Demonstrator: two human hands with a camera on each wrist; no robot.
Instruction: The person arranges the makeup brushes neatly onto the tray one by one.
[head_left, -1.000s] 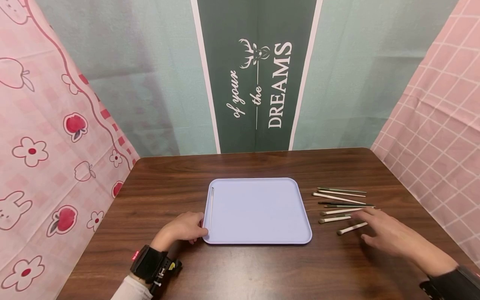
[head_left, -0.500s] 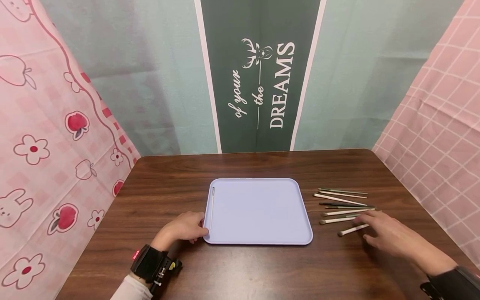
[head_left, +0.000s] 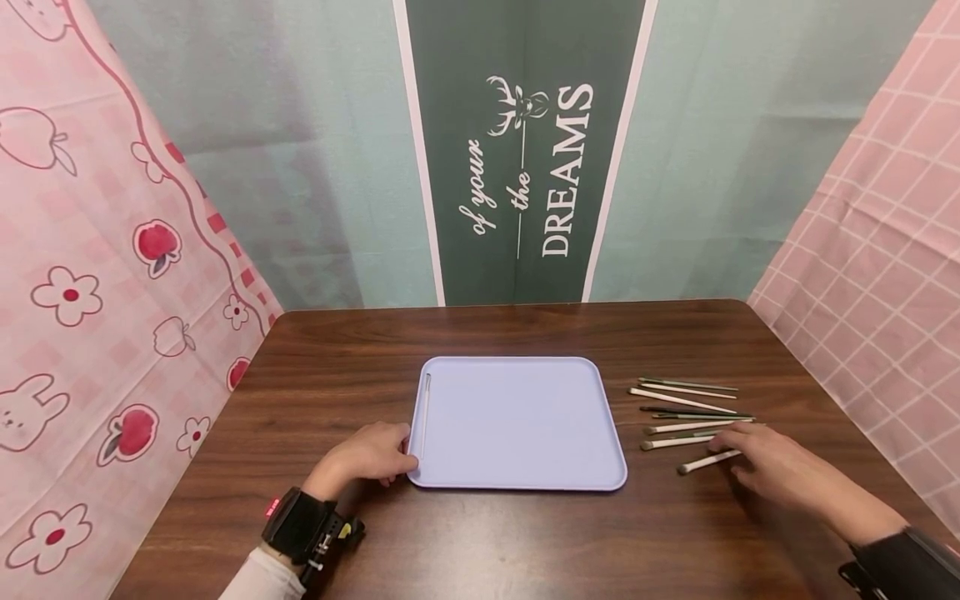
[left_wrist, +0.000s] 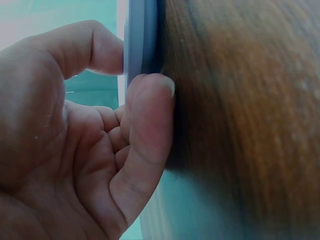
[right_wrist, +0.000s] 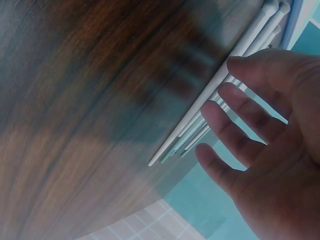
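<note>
My left hand [head_left: 375, 452] pinches the front left corner of a lavender tray [head_left: 517, 425], thumb on the rim; in the left wrist view a finger [left_wrist: 150, 120] bends under the tray's edge [left_wrist: 135, 40]. A thin white brush [head_left: 427, 421] with a dark tip lies along the tray's left side. Right of the tray, my right hand [head_left: 780, 467] hovers over the handle ends of several makeup brushes [head_left: 675, 427]. The nearest, a white-handled brush [head_left: 701, 464], lies partly beneath its fingers. In the right wrist view the fingers [right_wrist: 217, 122] are spread and loosely bent beside the brush handles [right_wrist: 200, 105].
Both things rest on a dark wood-grain table [head_left: 495, 542]. Behind it hangs a green curtain [head_left: 330, 167] with lettering. Pink printed cloth [head_left: 97, 333] lines the left side, and pink checked cloth [head_left: 885, 217] the right.
My right hand has shifted very slightly over the brushes, staying near the closest one. The left hand keeps its hold on the tray. The whole view has drifted a little.
</note>
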